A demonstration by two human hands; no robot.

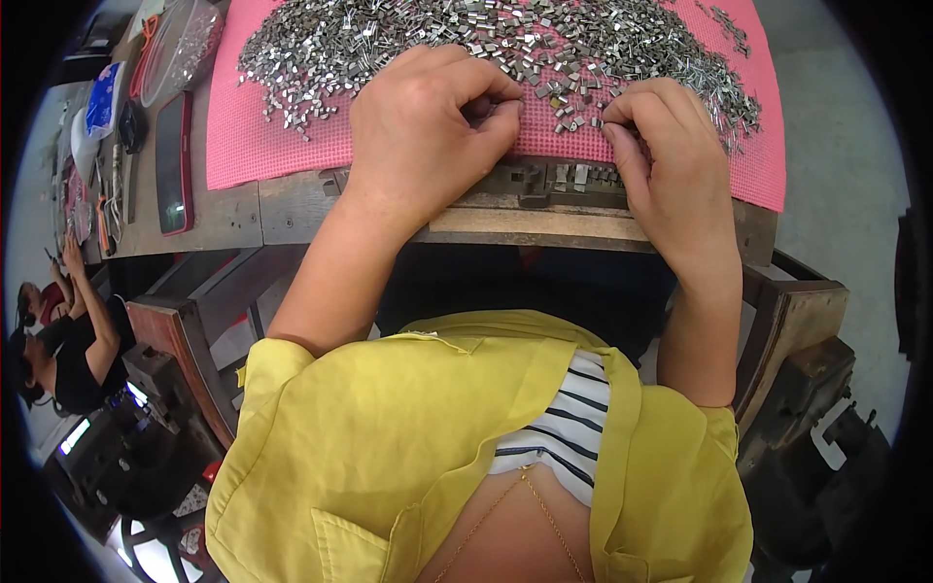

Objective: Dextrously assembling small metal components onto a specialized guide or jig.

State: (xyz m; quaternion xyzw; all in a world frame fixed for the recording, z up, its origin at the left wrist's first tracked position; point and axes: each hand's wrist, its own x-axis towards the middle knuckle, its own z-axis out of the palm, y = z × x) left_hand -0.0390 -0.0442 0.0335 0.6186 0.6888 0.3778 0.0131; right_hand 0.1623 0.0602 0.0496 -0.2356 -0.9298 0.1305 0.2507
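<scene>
A wide heap of small silvery metal pieces [466, 34] covers a pink textured mat [282, 155]. Over the mat's near edge, my left hand [423, 131] is closed with thumb and forefinger pinched together; whatever sits between the tips is too small to make out. My right hand [675, 160] also pinches, its fingertips at the heap's near fringe beside a few loose pieces. Between the hands, along the table's front edge, lies a dark metal fixture [530, 183]. A short row of shiny pieces [573, 177] sits in it, partly hidden behind my right hand.
A phone in a red case [175, 165] lies left of the mat, near a clear plastic bag [185, 53] and hand tools [105, 199]. Wooden supports [797, 316] stand below the table. Two other people [73, 340] are at the far left.
</scene>
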